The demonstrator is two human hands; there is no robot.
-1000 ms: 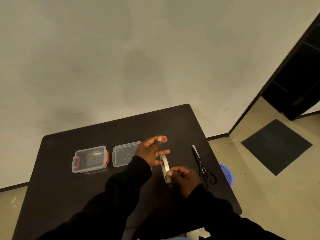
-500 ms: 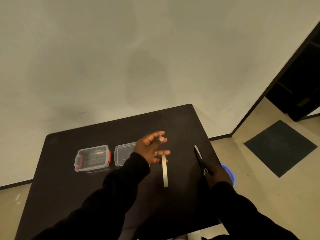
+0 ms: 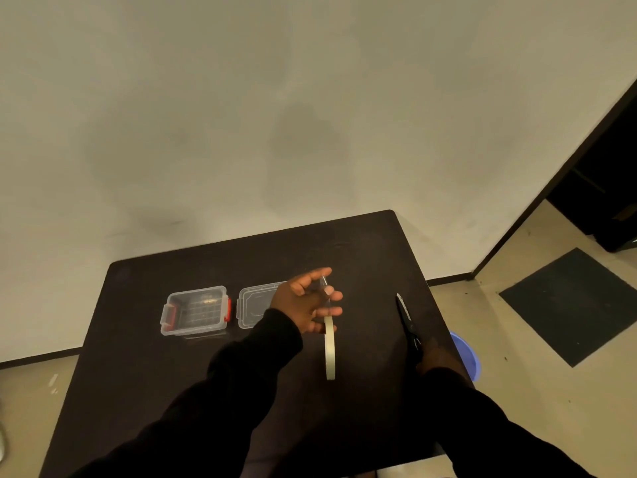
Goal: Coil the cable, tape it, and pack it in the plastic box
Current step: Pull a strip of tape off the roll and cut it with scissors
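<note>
My left hand (image 3: 305,303) is raised over the middle of the dark table (image 3: 144,367) and pinches the free end of a pale tape roll (image 3: 330,350). The roll hangs edge-on below the fingers. My right hand (image 3: 435,359) rests at the table's right edge, closed over the handles of black scissors (image 3: 404,313) whose blades point away from me. The clear plastic box (image 3: 194,310) with red latches stands open at the left. Its clear lid (image 3: 253,305) lies beside it, partly behind my left hand. I cannot make out the cable.
A wall rises close behind the table. A blue tub (image 3: 467,355) sits on the floor just past the table's right edge, beside my right hand. A dark mat (image 3: 568,305) lies on the floor further right, near a dark doorway (image 3: 606,188).
My right hand let go of the tape roll and went right to the scissors' handles. The roll now hangs from my left hand alone.
</note>
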